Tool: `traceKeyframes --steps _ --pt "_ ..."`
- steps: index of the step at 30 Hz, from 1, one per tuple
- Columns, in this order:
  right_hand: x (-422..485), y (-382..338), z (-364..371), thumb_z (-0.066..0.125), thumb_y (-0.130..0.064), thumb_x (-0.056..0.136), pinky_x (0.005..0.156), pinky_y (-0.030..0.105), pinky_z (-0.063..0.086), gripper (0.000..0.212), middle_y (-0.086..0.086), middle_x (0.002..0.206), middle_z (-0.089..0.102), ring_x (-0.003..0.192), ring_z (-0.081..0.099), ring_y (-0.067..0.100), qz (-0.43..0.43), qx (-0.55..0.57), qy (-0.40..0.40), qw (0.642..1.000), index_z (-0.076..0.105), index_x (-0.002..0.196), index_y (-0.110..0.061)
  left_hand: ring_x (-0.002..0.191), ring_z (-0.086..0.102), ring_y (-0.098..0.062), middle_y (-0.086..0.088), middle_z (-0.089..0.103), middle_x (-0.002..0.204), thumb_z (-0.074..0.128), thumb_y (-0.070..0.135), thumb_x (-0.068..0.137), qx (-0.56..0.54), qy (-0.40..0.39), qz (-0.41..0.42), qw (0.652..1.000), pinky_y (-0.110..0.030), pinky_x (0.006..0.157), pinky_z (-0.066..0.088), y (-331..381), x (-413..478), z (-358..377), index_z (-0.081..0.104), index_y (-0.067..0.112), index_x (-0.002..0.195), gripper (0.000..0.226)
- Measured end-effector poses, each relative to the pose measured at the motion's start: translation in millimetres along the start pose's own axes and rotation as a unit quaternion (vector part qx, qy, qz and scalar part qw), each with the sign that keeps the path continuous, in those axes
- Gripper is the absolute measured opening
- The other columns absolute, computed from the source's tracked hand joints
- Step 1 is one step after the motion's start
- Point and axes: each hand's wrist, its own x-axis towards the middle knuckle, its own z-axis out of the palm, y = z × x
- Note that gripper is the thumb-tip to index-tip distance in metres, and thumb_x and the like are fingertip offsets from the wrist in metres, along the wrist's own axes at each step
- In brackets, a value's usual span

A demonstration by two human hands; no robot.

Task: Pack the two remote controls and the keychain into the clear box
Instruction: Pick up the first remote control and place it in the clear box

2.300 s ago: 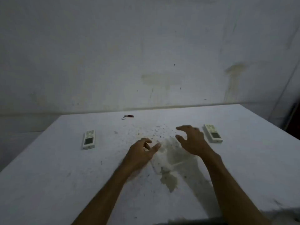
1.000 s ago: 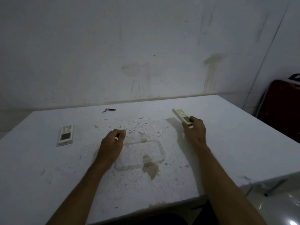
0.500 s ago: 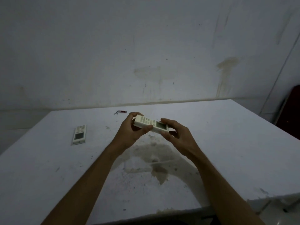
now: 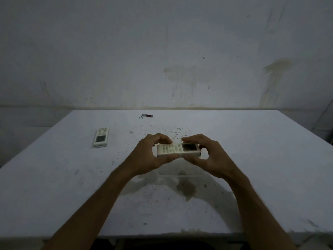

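Held remote [image 4: 178, 150] spans both hands; left hand [image 4: 150, 157] and right hand [image 4: 210, 157] pinch its ends; second remote [image 4: 100, 137] lies well left of them.

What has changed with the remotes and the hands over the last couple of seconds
The right hand took hold of the remote control that lay on the table's right side and brought it to the middle, where the left hand joined it; both now hold it crosswise above the barely visible clear box. The other remote on the left and the keychain at the back stayed put.
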Motion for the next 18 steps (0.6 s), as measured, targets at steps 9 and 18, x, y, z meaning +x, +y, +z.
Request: traceKeyframes --steps 9,18 --pt "-2.8 17.8 -5.4 0.077 -0.043 0.084 0.091 0.014 0.050 0.054 -0.009 0.129 0.061 0.110 0.057 0.003 0.040 -0.123 -0.029 0.991 0.064 0.135 -0.028 0.139 0.036 -0.011 0.013 0.037 0.159 0.075 0.077 0.066 0.058 -0.045 -0.041 0.996 -0.042 0.114 0.033 -20.4 4.8 12.2 0.031 0.044 0.152 0.102" --pt "3.8 16.4 7.0 0.072 -0.053 0.084 0.103 0.036 0.026 0.045 -0.016 0.132 0.061 0.127 0.037 0.013 0.093 -0.207 -0.082 0.970 0.065 0.126 -0.039 0.139 0.042 -0.013 0.014 0.042 0.157 0.079 0.076 0.062 0.060 -0.144 -0.082 0.984 -0.046 0.117 0.038 -37.9 -8.7 15.1 0.023 0.036 0.157 0.117"
